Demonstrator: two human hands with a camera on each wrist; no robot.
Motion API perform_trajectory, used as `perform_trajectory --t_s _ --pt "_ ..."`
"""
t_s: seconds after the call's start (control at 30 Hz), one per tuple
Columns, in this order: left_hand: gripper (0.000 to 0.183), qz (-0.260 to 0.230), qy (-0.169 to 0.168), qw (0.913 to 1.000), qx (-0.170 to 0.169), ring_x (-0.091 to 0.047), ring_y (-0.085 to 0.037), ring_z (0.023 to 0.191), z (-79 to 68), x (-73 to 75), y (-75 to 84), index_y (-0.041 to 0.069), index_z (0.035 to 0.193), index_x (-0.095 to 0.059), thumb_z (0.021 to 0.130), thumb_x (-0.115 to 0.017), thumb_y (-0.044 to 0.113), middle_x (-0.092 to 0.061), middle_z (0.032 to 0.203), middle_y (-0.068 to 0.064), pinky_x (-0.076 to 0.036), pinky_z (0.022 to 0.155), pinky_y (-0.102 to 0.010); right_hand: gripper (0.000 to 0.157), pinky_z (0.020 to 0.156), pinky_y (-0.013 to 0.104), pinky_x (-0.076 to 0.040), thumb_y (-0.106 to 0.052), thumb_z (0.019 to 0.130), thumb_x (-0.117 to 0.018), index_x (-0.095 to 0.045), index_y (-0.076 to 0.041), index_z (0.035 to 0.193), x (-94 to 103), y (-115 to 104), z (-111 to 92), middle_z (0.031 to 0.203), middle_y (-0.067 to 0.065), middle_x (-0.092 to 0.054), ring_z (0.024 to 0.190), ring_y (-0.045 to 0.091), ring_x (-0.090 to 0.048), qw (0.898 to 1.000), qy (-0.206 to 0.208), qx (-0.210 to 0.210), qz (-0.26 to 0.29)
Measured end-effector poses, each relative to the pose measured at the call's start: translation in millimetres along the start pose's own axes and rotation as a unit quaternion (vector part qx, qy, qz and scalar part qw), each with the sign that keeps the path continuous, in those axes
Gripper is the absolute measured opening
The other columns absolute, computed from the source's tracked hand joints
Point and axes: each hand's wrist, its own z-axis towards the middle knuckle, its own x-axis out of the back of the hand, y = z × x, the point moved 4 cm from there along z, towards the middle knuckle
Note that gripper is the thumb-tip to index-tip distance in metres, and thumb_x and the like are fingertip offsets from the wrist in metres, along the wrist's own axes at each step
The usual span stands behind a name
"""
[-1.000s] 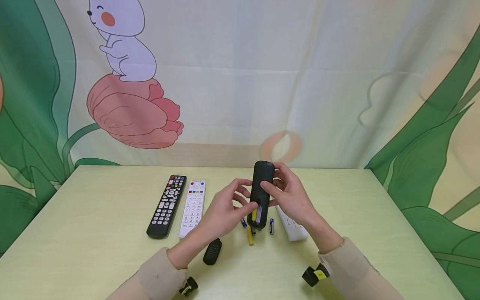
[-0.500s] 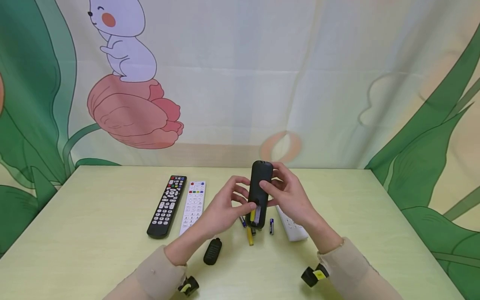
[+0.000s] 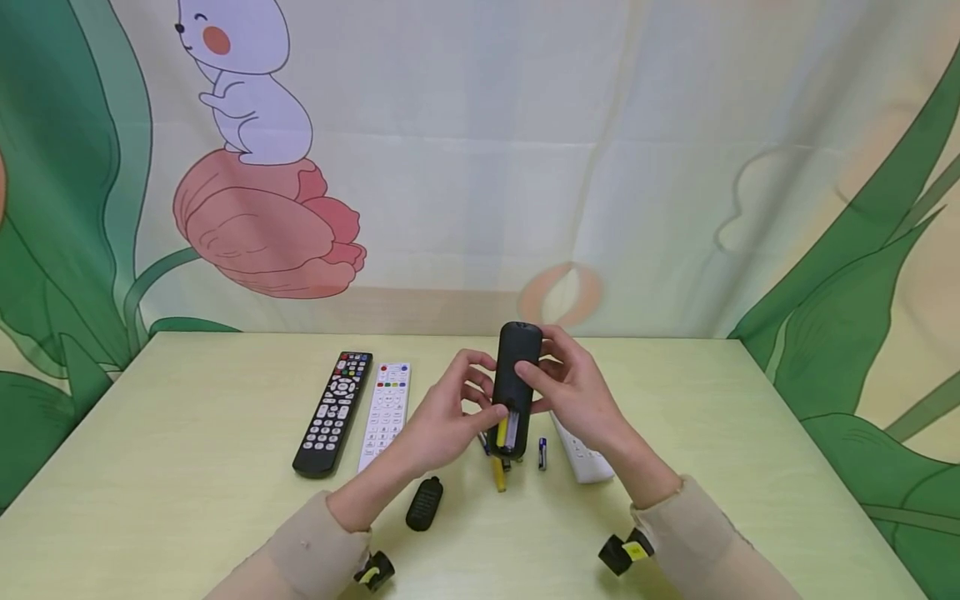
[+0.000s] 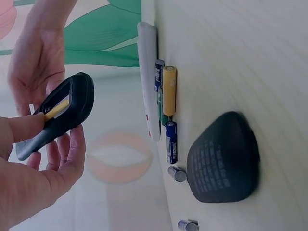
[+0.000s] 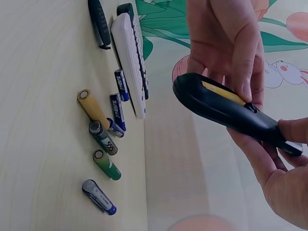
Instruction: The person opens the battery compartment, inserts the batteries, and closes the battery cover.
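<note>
A black remote control [image 3: 516, 350] is held up above the table, its back and uncovered battery compartment facing me. My right hand [image 3: 577, 392] grips its upper part, thumb across the back and fingers behind. A yellow battery [image 3: 502, 432] lies in the compartment. My left hand [image 3: 450, 421] holds the remote's lower left side, its thumb pressing at the inner end of that battery, as the right wrist view also shows. Beside it the slot looks pale; I cannot tell what is in it. The black battery cover [image 3: 424, 504] lies on the table near my left wrist.
Left of my hands lie a black remote [image 3: 333, 414] and a white remote [image 3: 387, 408]. Another white remote [image 3: 588, 457] is partly hidden under my right hand. Several loose batteries lie below the held remote, among them a yellow one [image 5: 92, 108] and a blue-and-silver one [image 5: 98, 197].
Both hands and the held remote have drifted slightly left. The yellow battery and the pale slot beside it show a little more clearly. The left thumb stays at the battery.
</note>
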Motion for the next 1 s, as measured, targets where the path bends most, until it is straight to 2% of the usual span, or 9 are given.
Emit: perform_trajectory --t_s 0.2,0.4,0.67,1.0 --pt "0.051 0.050 0.006 0.9984 -0.026 -0.060 -0.023 0.091 0.0 -3.8 0.4 0.006 0.135 -0.042 0.095 -0.070 -0.004 -0.056 0.105 -0.010 -0.057 0.070 -0.030 0.042 0.068 0.048 -0.063 -0.006 0.103 -0.062 -0.050 -0.008 0.143 -0.5 0.0 -1.3 0.117 0.022 -0.057 0.100 0.035 -0.069 1.000 0.007 -0.003 -0.007" --pt "0.053 0.091 0.008 0.9950 -0.039 -0.059 -0.020 0.089 -0.6 -4.8 5.0 0.003 0.137 -0.041 0.094 -0.071 -0.003 -0.056 0.104 -0.008 -0.056 0.069 -0.030 0.041 0.068 0.047 -0.063 -0.005 0.102 -0.063 -0.051 -0.008 0.142 -0.7 -0.1 -1.8 0.117 0.022 -0.057 0.100 0.035 -0.069 1.000 0.013 -0.003 -0.013" --pt "0.050 0.083 0.004 0.9954 -0.049 -0.065 -0.019 0.093 -0.1 0.5 2.6 0.006 0.136 -0.048 0.093 -0.074 0.001 -0.061 0.106 -0.007 -0.059 0.076 -0.029 0.041 0.068 0.048 -0.063 -0.006 0.102 -0.063 -0.051 -0.009 0.141 1.0 1.4 -1.9 0.119 0.022 -0.058 0.102 0.035 -0.068 1.000 0.009 -0.006 -0.006" --pt "0.047 0.086 -0.016 0.9952 -0.045 -0.065 -0.020 0.095 1.1 2.2 0.9 0.009 0.135 -0.049 0.095 -0.073 0.003 -0.061 0.108 -0.007 -0.059 0.077 -0.030 0.042 0.069 0.048 -0.062 -0.007 0.102 -0.064 -0.050 -0.009 0.142 6.2 5.2 -2.7 0.120 0.022 -0.058 0.103 0.035 -0.068 1.000 0.005 -0.012 -0.006"
